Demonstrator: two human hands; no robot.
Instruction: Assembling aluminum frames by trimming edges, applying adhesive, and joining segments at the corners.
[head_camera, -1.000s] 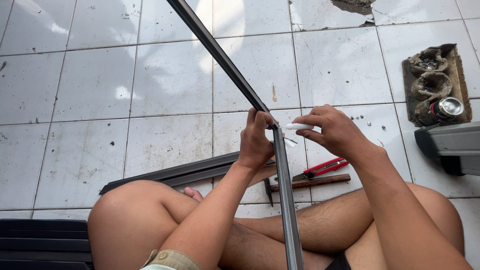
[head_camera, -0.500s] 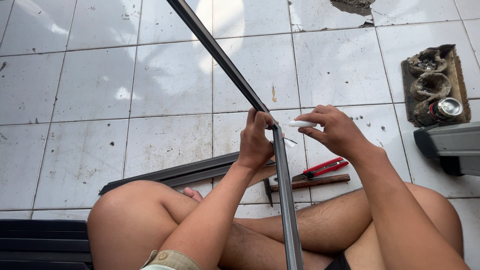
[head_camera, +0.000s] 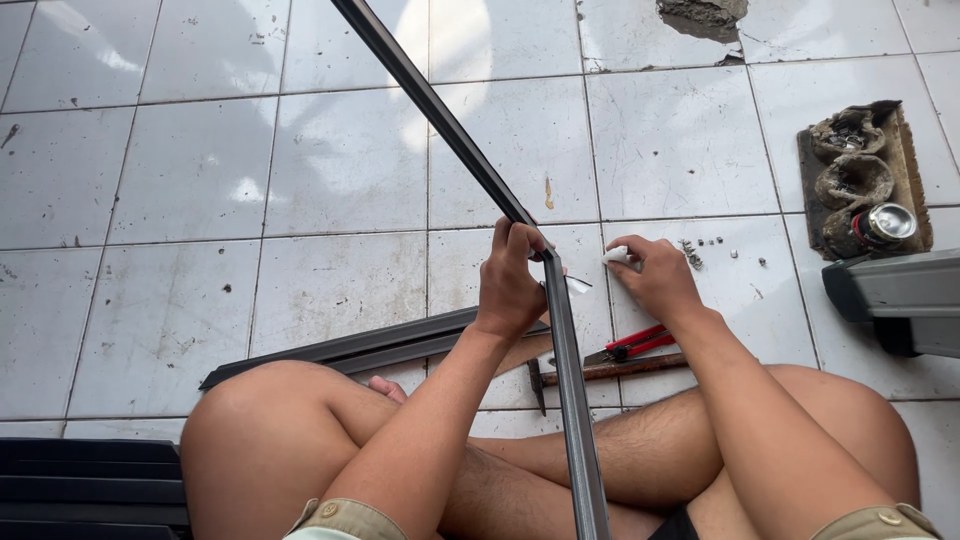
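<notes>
i am joining two dark frame bars at their corner above my lap. my left hand is clamping the joint fully; my right hand is pinching a small white piece beside it. seating it probably needs steady alignment.

We see a floor of large white tiles, scuffed and speckled, with bright light patches near the top and a broken tile at the upper right
</notes>
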